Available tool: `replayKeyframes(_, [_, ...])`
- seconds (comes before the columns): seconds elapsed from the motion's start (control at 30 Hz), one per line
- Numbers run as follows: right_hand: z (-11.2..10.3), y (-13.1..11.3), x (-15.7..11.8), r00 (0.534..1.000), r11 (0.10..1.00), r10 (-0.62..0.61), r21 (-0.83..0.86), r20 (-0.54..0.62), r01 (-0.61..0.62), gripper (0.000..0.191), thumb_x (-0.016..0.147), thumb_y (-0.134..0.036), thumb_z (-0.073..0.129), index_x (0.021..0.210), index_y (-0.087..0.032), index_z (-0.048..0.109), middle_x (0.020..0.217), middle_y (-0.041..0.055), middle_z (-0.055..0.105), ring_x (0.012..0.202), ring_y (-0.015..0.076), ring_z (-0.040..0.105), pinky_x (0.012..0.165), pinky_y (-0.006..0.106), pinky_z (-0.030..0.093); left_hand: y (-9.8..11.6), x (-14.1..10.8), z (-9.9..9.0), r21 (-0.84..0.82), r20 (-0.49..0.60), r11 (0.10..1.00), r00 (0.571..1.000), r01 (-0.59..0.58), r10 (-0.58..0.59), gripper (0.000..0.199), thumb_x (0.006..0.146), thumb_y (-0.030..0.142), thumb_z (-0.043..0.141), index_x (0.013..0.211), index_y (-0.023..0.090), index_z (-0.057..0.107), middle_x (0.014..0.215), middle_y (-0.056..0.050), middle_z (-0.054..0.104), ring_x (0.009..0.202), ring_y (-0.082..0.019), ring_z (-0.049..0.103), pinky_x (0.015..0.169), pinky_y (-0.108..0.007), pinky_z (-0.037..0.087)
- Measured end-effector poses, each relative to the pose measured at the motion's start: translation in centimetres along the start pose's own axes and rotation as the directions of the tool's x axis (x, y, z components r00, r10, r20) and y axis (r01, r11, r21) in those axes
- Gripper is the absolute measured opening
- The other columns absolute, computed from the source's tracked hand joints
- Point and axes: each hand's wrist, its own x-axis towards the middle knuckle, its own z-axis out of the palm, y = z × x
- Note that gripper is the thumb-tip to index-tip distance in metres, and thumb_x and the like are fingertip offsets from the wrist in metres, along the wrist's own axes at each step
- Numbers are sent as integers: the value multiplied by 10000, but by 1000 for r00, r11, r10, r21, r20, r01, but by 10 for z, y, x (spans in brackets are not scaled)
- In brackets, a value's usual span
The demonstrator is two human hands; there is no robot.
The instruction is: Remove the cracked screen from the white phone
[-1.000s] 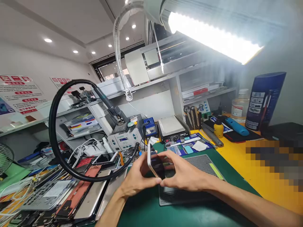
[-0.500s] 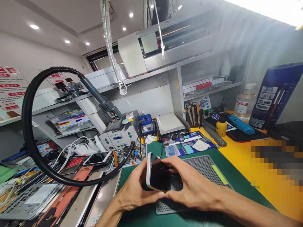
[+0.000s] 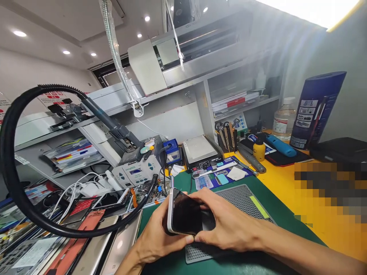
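Note:
Between both hands is a smartphone (image 3: 186, 214) with a dark glossy screen and a pale frame, tilted on its long edge. Wrapped round its left end is my left hand (image 3: 159, 233), thumb along the lower edge. My right hand (image 3: 226, 221) grips the other end, its thumb meeting the left thumb at the bottom. The fingers behind the phone are hidden. Under the hands lies a grey textured mat (image 3: 243, 198) with a yellow-green strip, on a green work mat (image 3: 289, 233).
A hot-air station (image 3: 134, 173) with a looping black hose (image 3: 65, 229) stands at left, beside several phones (image 3: 97, 236). Behind are a heating plate (image 3: 200, 151), tweezers (image 3: 226, 137), a yellow bottle (image 3: 259, 150), a clear bottle (image 3: 283, 118) and a blue cylinder (image 3: 315, 110).
The view has turned a little to the right, so the surroundings sit further left. Both hands keep their grip on the smartphone, which shows slightly more of its screen.

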Motion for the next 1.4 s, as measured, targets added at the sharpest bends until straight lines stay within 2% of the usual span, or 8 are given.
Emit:
replayKeyframes(0.17, [0,1,0,1000,1000,-3,3,-13,3,725,686,-199,774,1356,-251,502,1216,89,569,1130,273,588,981,419,485,1,1,2,-30,-18,999,1000,-19,18,773,690,331,810,1392,267,493,1270,-74,674,1169,-303,647,1026,-404,529])
replayKeyframes(0.37, [-5,-4,1,1000,999,16,-46,19,-15,730,693,-195,767,1367,-261,494,1200,77,563,1110,255,579,965,401,484,-7,-1,2,36,-33,999,999,-18,20,833,677,325,814,1429,298,456,1329,-68,643,1236,-325,601,1064,-425,498])
replayKeyframes(0.53, [-6,-7,0,1000,1000,-2,-15,22,2,776,704,-206,770,1410,-282,458,1227,74,561,1163,262,562,1002,410,467,-10,0,3,12,-46,999,998,-31,31,849,662,331,825,1426,324,456,1334,-61,641,1221,-331,613,1067,-441,497])
replayKeyframes(0.8, [-8,-7,1,999,1000,10,-22,36,-10,713,698,-209,757,1359,-249,493,1214,68,551,1158,249,570,1014,392,468,-11,-1,4,20,-44,997,996,-73,74,818,681,326,809,1418,294,455,1337,-64,637,1215,-303,617,1069,-406,494])
replayKeyframes(1.0, [-7,-7,0,999,999,25,-37,48,-23,715,694,-218,756,1358,-233,492,1205,64,552,1124,233,584,1000,377,477,-12,-1,5,7,-35,997,996,-77,77,778,710,299,793,1407,230,454,1361,-92,619,1235,-282,604,1089,-393,469])
replayKeyframes(1.23, [-8,-6,-1,998,999,36,-37,47,-34,764,690,-233,773,1391,-269,472,1210,57,548,1125,235,576,990,384,476,-21,-4,6,28,-71,998,996,-55,57,753,692,314,803,1371,233,489,1337,-86,635,1217,-286,618,1067,-395,491])
replayKeyframes(1.4, [-8,-6,-1,998,999,38,-40,54,-36,783,700,-247,775,1414,-293,458,1197,55,543,1136,241,572,1007,404,467,-15,-4,5,37,-57,999,998,-40,42,722,694,326,804,1344,219,507,1313,-91,650,1205,-281,627,1068,-393,490])
